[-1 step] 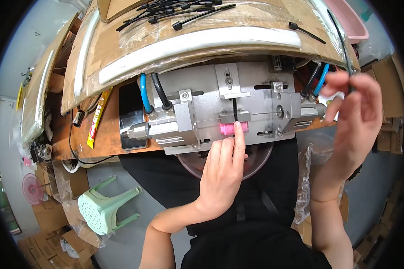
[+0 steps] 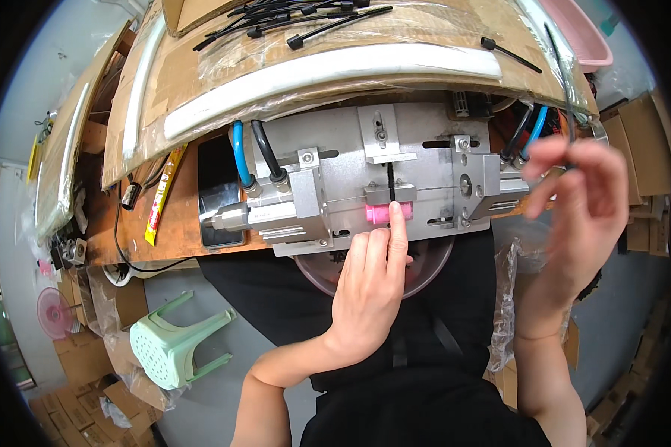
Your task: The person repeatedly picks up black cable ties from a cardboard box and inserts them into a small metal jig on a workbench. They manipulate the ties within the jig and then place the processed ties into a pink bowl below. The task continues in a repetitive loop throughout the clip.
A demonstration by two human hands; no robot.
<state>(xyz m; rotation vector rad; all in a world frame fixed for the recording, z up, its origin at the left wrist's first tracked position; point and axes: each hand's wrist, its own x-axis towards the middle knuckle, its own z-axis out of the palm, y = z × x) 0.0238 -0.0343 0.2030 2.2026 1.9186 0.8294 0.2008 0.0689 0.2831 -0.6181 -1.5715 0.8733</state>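
My left hand point(image 2: 369, 287) reaches up to a metal fixture point(image 2: 425, 141) at the bench edge. Its index fingertip rests on a small pink piece point(image 2: 378, 214) seated in the fixture; the thumb is hidden. A short black cable tie point(image 2: 390, 182) stands upright in the slot just above the pink piece. My right hand point(image 2: 578, 216) is raised at the fixture's right end, its fingertips pinched on a thin black cable tie point(image 2: 558, 63) that runs up and away from it.
A pneumatic cylinder point(image 2: 276, 216) with blue and black hoses point(image 2: 237, 153) sits on the fixture's left. Loose black cable ties point(image 2: 298, 18) lie on cardboard behind. A dark phone point(image 2: 220, 190), pink bin point(image 2: 581, 33), bowl point(image 2: 432, 264) and green stool point(image 2: 175, 343) are around.
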